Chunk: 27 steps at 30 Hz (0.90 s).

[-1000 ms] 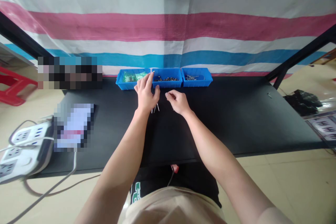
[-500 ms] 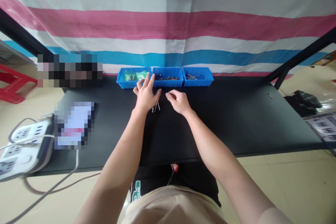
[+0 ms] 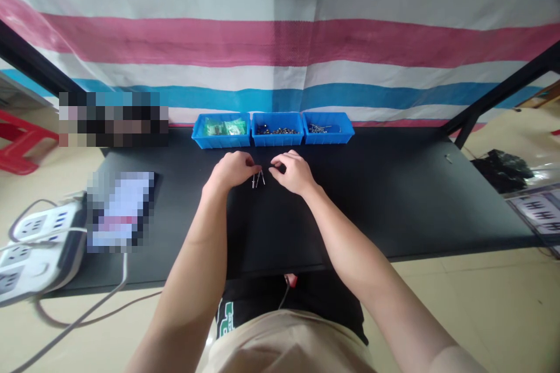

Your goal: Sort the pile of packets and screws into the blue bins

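My left hand [image 3: 234,169] is low over the black table, its fingers curled and thumb and forefinger closed at the upper ends of several thin metal pins [image 3: 258,179]. These look like screws or rivets; whether one is pinched is hidden by the fingertips. Across a small gap, my right hand [image 3: 292,171] faces them with bent fingers, thumb and forefinger apart and nothing visible between them. Behind the hands stand three blue bins: the left bin [image 3: 222,141] with green-printed plastic packets [image 3: 225,127], the middle bin [image 3: 277,140] with small metal parts [image 3: 284,130], the right bin [image 3: 329,139] with long pins [image 3: 319,127].
A white power strip [image 3: 39,245] with cables sits at the table's left end, beside a blurred-out phone-like device [image 3: 122,207]. One small metal piece [image 3: 448,158] lies far right on the black table [image 3: 394,198]. A striped sheet [image 3: 371,41] hangs behind the bins.
My left hand has drawn back from the left bin's front, and its spread fingers have curled in beside the pins. My right thumb and forefinger have parted slightly.
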Each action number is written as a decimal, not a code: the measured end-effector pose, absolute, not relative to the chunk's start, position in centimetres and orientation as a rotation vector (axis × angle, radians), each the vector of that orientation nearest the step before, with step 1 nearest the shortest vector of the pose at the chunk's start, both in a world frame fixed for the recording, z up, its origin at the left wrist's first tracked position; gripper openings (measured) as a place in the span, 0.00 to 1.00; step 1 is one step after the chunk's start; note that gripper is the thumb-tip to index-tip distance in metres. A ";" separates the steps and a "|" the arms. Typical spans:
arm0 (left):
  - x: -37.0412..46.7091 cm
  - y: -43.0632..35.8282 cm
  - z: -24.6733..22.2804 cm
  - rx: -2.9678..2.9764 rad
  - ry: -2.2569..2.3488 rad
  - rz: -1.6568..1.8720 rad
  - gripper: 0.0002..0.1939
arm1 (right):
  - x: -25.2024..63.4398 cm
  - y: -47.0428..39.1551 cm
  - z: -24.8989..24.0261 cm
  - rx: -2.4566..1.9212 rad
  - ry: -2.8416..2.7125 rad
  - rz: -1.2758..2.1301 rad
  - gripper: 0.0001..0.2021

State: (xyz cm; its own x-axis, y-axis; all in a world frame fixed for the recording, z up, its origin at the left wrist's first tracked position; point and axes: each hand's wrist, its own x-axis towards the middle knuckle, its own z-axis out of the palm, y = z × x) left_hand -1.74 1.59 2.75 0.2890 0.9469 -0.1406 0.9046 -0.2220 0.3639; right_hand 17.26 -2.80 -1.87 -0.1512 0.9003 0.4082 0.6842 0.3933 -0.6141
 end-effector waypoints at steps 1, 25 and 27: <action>-1.7 1.5 2.8 2.174 1.671 0.107 0.15 | 17.1 -2.9 -1.8 -1.347 -1.954 0.347 0.04; 0.0 0.9 2.6 1.516 1.323 0.638 0.10 | 18.0 -2.3 -2.1 -1.263 -1.719 0.516 0.07; 0.4 0.7 2.7 1.383 1.192 0.750 0.11 | 17.8 -2.7 -1.7 -1.178 -1.768 0.531 0.05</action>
State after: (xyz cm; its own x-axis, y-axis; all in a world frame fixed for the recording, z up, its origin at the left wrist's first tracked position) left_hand 0.37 0.66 2.73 0.2914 0.9386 -0.1848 0.2394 0.1155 0.9640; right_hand 17.82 -2.65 -1.66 -0.1230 0.8840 0.4510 0.4889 0.4494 -0.7477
